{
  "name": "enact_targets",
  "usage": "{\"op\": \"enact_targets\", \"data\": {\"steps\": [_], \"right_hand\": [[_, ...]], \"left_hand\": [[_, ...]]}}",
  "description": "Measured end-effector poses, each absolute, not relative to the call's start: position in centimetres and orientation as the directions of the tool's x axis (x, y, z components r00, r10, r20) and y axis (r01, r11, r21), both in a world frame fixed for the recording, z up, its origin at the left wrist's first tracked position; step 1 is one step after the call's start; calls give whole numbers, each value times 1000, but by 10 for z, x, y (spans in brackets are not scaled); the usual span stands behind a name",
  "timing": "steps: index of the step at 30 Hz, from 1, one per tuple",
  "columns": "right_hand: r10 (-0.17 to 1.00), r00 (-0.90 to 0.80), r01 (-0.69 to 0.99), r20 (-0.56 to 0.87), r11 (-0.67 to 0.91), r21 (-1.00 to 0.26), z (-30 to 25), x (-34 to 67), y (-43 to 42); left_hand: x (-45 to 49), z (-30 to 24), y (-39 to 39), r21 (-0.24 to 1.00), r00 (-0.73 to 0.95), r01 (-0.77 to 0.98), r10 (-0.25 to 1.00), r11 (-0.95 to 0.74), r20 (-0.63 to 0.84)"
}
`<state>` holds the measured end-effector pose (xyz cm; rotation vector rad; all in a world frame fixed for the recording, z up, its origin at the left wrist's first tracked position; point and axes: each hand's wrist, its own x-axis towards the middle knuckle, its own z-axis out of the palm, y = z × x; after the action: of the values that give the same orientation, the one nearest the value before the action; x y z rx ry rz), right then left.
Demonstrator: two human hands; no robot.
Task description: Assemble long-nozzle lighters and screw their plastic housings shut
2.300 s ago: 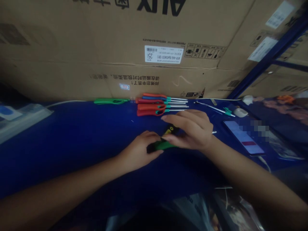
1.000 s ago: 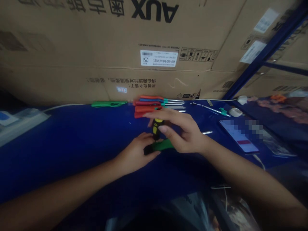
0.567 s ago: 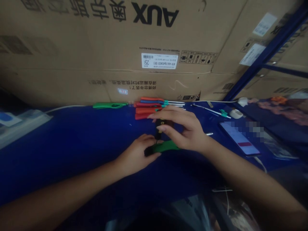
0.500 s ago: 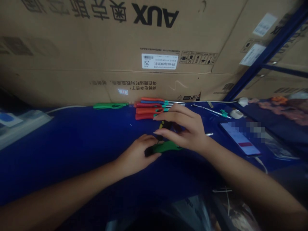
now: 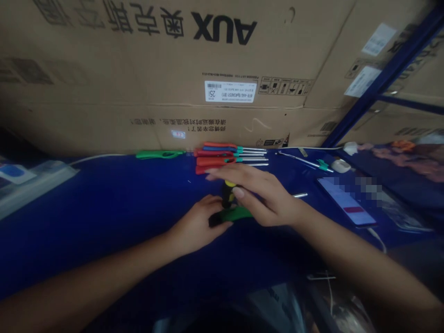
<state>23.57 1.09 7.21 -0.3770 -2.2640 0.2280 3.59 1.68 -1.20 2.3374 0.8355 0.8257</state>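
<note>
My left hand [image 5: 201, 221] is closed around the dark end of a green stick lighter [image 5: 239, 213], held across in front of me. The lighter's metal tube [image 5: 300, 195] shows beyond my right hand. Over the lighter, my right hand [image 5: 263, 192] grips a short black-and-yellow screwdriver [image 5: 229, 193], thumb on its side and fingers stretched over it. The screwdriver points down at the lighter's black end; its tip is hidden. Behind my hands lie several red, orange and blue stick lighters [image 5: 213, 163] with metal tubes. Further left rests a green handle piece [image 5: 160, 155].
A large cardboard box [image 5: 156, 74] stands along the back of the blue table [image 5: 114, 199]. To the right are a phone [image 5: 347, 203] with a cable, a metal rod with a teal piece [image 5: 305, 159] and a small white case [image 5: 341, 165]. Clear plastic bags [image 5: 41, 185] lie at left.
My right hand has shifted slightly left and its fingers have turned over the screwdriver, which now stands more upright and shows more yellow. The left hand still holds the lighter in place.
</note>
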Motion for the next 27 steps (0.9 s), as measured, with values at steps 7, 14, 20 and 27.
{"op": "enact_targets", "data": {"steps": [7,14,20,27], "right_hand": [[251,-524,321,814,943,-84,67,232,12],[265,-416,400,870,912,-86,61,235,19],[511,-571,220,643,849,-480,72,232,13],[619,-12,357,786,737,-574,80,275,49]], "left_hand": [[36,-11,17,649,647,355,678,-673,349],[35,-12,15,614,628,409,696,-675,348],[36,-8,17,585,642,438,693,-682,327],[17,13,19,418,724,583,679,-697,122]]}}
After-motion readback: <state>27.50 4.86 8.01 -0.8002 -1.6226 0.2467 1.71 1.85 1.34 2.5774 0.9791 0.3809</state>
